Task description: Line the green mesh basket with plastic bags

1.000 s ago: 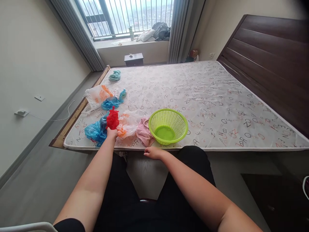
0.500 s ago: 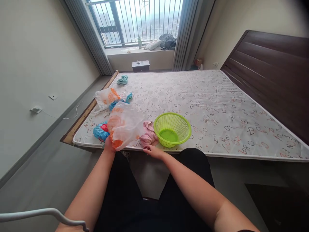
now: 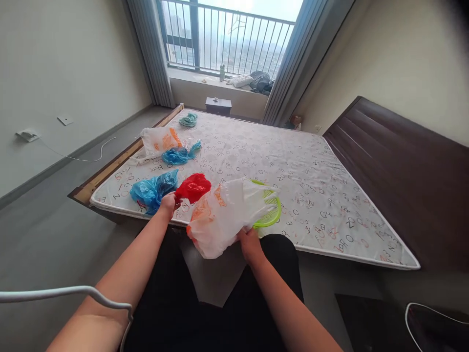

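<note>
My right hand (image 3: 250, 243) is closed on a white plastic bag (image 3: 229, 210) with orange print, raised over the near edge of the mattress. This bag partly covers a green plastic basket (image 3: 276, 215) behind it. A red plastic bag (image 3: 196, 187) is pinched in the fingers of my left hand (image 3: 169, 204). Just left of that hand lies a crumpled blue plastic bag (image 3: 148, 191) on the mattress. The pink cloth seen earlier is hidden from view.
On the mattress (image 3: 311, 215) lie another white plastic bag (image 3: 158, 141), a second blue bag (image 3: 179, 155) and a teal bundle (image 3: 188, 120). A dark headboard (image 3: 384, 171) stands at the right. A white cable (image 3: 54, 295) crosses the lower left.
The white bag has passed from my left hand to my right and moved rightward, over the basket. My left hand now holds the red bag. The view has tilted.
</note>
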A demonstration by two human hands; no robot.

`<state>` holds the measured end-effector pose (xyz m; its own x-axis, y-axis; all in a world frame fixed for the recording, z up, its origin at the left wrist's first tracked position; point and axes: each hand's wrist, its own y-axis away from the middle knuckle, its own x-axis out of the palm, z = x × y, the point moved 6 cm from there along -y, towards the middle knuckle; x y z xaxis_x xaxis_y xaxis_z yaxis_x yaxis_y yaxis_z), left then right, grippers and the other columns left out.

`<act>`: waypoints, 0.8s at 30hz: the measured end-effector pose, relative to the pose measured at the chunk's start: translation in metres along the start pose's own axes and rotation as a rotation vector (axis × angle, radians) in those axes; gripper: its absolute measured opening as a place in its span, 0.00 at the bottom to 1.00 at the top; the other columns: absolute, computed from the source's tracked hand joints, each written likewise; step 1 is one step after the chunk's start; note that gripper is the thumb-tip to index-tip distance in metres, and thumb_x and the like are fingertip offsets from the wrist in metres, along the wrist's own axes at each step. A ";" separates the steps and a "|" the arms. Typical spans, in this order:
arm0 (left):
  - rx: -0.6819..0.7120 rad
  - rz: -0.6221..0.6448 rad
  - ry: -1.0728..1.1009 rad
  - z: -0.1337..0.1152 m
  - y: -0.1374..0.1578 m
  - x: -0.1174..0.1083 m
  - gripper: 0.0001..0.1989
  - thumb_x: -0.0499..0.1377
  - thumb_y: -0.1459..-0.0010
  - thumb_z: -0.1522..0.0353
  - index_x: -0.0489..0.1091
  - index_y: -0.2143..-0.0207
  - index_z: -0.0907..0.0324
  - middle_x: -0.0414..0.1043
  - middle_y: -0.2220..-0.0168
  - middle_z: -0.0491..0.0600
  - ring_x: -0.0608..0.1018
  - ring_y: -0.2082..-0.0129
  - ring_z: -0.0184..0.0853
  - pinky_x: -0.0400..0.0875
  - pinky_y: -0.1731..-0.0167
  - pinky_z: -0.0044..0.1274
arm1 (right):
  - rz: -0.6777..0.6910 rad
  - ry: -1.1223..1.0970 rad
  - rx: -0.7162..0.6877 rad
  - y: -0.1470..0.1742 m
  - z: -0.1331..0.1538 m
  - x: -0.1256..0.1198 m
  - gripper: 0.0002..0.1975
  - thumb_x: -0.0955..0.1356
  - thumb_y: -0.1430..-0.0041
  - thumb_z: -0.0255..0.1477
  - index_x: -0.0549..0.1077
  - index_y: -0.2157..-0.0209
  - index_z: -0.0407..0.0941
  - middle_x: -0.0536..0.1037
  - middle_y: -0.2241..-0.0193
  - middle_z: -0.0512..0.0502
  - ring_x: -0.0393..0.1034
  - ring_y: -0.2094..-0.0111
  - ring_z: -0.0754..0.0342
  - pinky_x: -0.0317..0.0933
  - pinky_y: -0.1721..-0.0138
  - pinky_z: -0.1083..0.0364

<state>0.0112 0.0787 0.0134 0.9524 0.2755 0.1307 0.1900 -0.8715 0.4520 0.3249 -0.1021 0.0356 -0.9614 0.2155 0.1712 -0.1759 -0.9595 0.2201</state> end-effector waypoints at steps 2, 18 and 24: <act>0.019 -0.076 -0.077 0.003 -0.013 -0.002 0.13 0.56 0.50 0.75 0.72 0.61 0.59 0.78 0.71 0.48 0.76 0.78 0.30 0.66 0.76 0.20 | -0.121 0.114 -0.042 0.016 -0.005 -0.032 0.25 0.74 0.46 0.45 0.78 0.53 0.43 0.83 0.52 0.38 0.77 0.50 0.39 0.70 0.48 0.41; 0.197 -0.073 -0.574 0.024 0.004 0.038 0.21 0.72 0.57 0.68 0.74 0.60 0.59 0.77 0.49 0.64 0.72 0.40 0.59 0.64 0.42 0.39 | -0.234 0.487 -0.116 0.029 0.007 -0.051 0.23 0.74 0.47 0.41 0.79 0.51 0.46 0.81 0.49 0.38 0.74 0.43 0.40 0.66 0.39 0.39; 0.011 0.239 -0.241 0.051 0.080 0.047 0.22 0.64 0.46 0.51 0.72 0.61 0.59 0.79 0.60 0.57 0.81 0.55 0.49 0.75 0.57 0.35 | -0.170 0.704 -0.133 0.021 0.001 -0.046 0.12 0.69 0.42 0.34 0.81 0.61 0.43 0.83 0.58 0.34 0.77 0.51 0.37 0.68 0.43 0.38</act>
<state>0.0836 0.0012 0.0107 0.9990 -0.0400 0.0185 -0.0441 -0.9046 0.4241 0.3660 -0.1317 0.0332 -0.8188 0.2383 -0.5222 -0.3155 -0.9469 0.0626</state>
